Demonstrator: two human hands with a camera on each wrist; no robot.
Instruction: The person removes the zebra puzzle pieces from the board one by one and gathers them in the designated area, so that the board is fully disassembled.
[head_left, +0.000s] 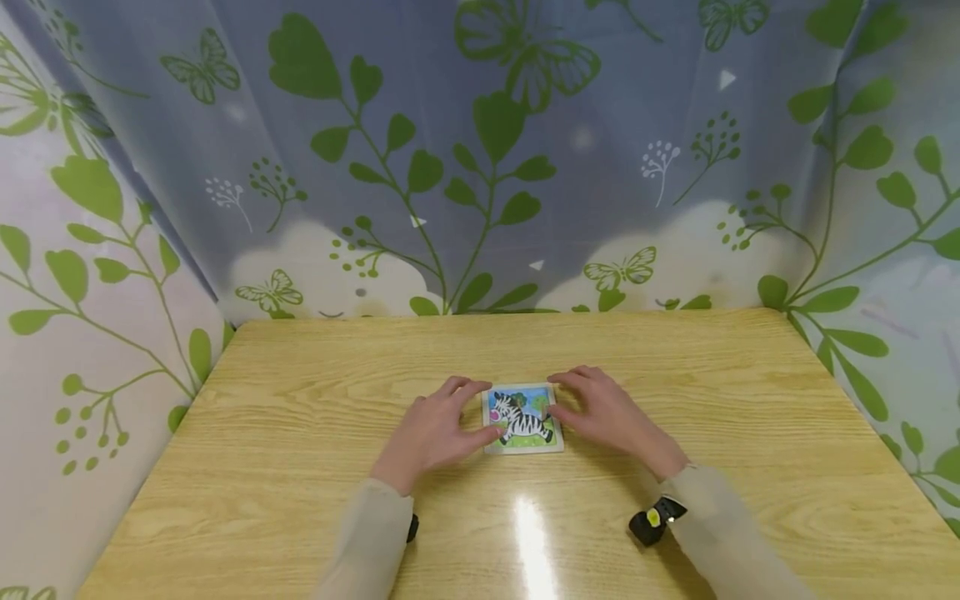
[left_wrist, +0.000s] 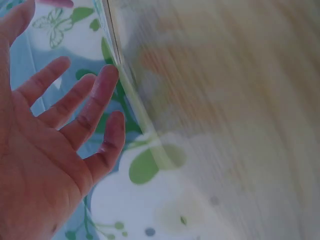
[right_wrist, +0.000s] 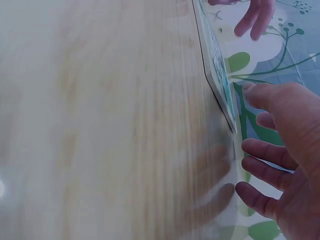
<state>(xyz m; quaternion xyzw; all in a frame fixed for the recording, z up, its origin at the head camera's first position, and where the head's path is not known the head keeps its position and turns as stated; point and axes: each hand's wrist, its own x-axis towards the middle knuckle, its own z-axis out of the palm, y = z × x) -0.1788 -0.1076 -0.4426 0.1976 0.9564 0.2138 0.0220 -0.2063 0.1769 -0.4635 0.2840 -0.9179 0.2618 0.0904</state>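
Observation:
A small square picture board (head_left: 527, 427) with a pale border lies flat on the wooden table. It shows a black-and-white zebra on green grass under a blue sky. My left hand (head_left: 438, 429) is at its left side, the thumb over the lower left part of the picture. On the other side is my right hand (head_left: 600, 408), thumb near the right border. The right wrist view shows the board (right_wrist: 218, 70) edge-on, with the fingers of the right hand (right_wrist: 290, 165) spread and apart from it. In the left wrist view the left hand (left_wrist: 55, 135) has spread, loosely bent fingers.
The wooden table (head_left: 315, 367) reaches back to a printed curtain (head_left: 420, 108) with leaves and butterflies, which also hangs at both sides. A black strap with a small device (head_left: 656, 518) sits on the right wrist. Light glares off the table's front.

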